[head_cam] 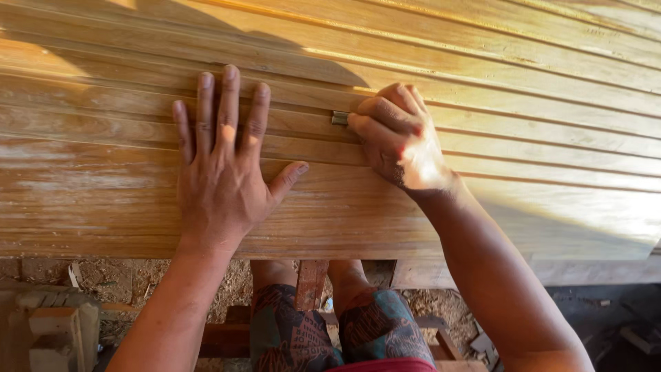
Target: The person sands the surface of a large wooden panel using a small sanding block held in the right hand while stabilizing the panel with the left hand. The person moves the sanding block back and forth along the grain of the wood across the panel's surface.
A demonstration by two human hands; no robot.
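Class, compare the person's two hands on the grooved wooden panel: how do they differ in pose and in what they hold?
The left hand lies flat, fingers spread, holding nothing; the right hand is curled, gripping a small grey piece. The left hand is shaded, the right partly sunlit. Both rest on the wooden panel.

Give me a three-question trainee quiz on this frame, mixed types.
1. True or false: the left hand lies flat, fingers spread, on the grooved wooden panel.
2. What does the right hand pinch?
A. a pencil
B. a small grey block, likely folded sandpaper
C. a hammer
3. Fill in: the small grey block sits in a ___ of the panel.

Key: 1 true; 2 B; 3 groove.
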